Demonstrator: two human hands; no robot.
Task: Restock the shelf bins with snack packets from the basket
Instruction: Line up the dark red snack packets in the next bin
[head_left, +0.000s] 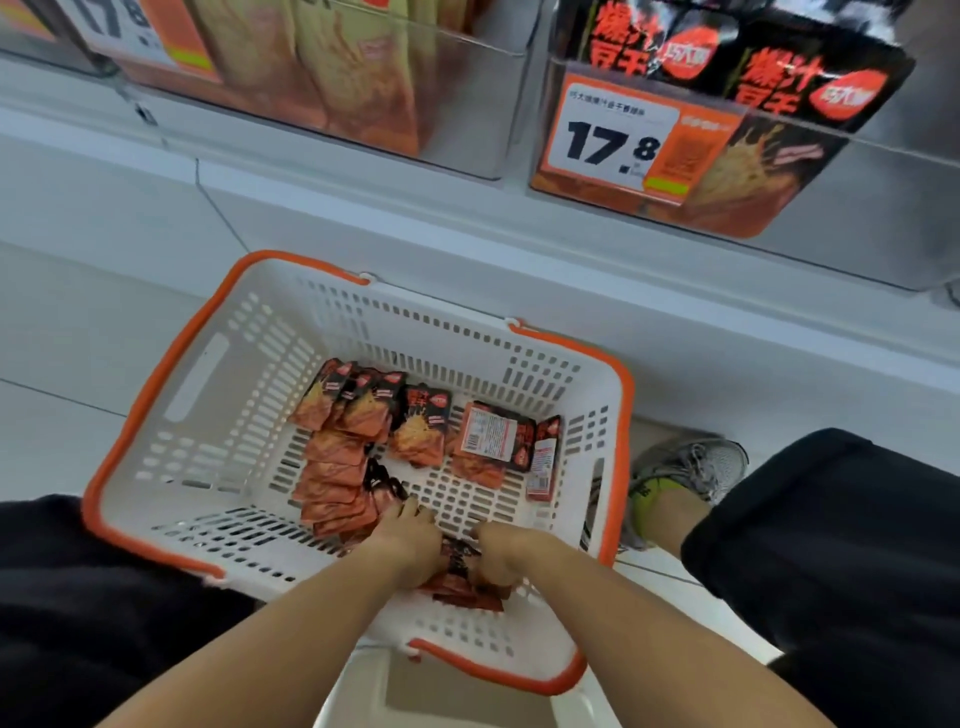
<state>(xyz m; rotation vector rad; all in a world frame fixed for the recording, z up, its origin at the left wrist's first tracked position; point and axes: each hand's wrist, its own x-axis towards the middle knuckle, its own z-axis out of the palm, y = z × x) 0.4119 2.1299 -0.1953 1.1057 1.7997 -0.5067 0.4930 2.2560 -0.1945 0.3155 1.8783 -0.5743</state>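
Note:
A white basket (218, 395) with an orange rim sits low in front of me, holding several orange-and-black snack packets (363, 415) scattered across its floor. Both my hands reach into its near part. My left hand (408, 540) and my right hand (501, 553) grip a small stack of packets (460, 587) between them, fingers curled round its sides. Above, a clear shelf bin (857, 208) holds the same black-and-orange packets behind a 17.8 price label (613, 137).
A second clear bin (467, 104) with tan and orange packets stands at the upper left on the white shelf (363, 218). My knees in black fabric flank the basket. A grey shoe (691, 467) rests right of it. A white stool (467, 696) lies under the basket.

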